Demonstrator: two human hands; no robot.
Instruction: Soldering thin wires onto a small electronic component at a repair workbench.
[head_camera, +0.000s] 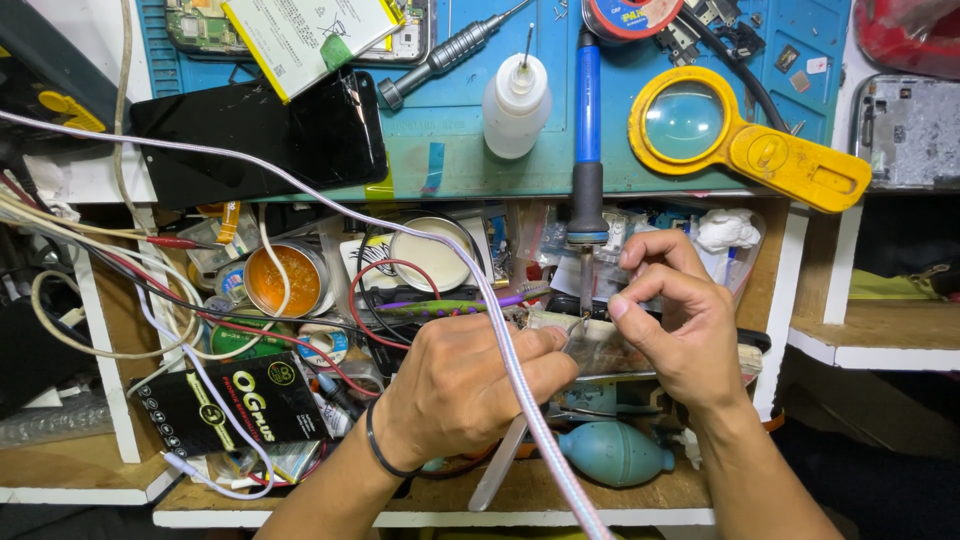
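item: small silvery metal part (575, 327), pinched at the left hand (470, 385) fingertips, over the cluttered wooden shelf (600, 495). right hand (675, 315) fingers curled shut beside the blue-handled soldering iron (587, 150); whether they grip anything, cannot tell. handling: brace both wrists, keep the braided white cable (520, 380) off the joint.

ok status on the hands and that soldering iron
Left hand and right hand pinching a small part at the soldering iron tip. Braided cable draped over left hand.

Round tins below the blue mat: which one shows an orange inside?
The left tin, open with orange-amber contents, beside the tangled wires. The other tin, to its right, nearer the left hand, shows a plain cream-white face.
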